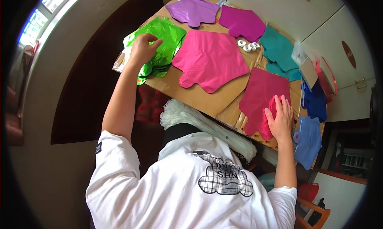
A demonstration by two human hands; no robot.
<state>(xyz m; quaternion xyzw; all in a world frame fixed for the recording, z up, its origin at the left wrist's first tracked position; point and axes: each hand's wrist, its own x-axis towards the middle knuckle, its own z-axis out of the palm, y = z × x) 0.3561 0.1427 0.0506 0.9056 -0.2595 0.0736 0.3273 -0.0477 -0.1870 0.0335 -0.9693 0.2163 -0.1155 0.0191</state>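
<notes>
My left hand [144, 50] is over a stack of shiny green foil sheets [166, 39] at the left of the cardboard. Its thumb and fingers curl together in a pinch; what they hold, if anything, I cannot make out. At the right, my right hand [281, 119] lies with outstretched fingers on a crumpled bright red-pink foil piece [265, 125]. Beneath that is a flat dark pink-red foil sheet [259, 89]. A large hot-pink foil sheet [209, 59], cut with a wavy lower edge, lies between my hands.
Purple [193, 10], magenta [242, 22], teal [279, 49] and light-blue [308, 141] foil sheets lie around the cardboard's [199, 97] edges. Several white rolls [248, 46] sit near the middle. White stringy bundle [207, 125] hangs before me. White cabinets [335, 25] stand behind.
</notes>
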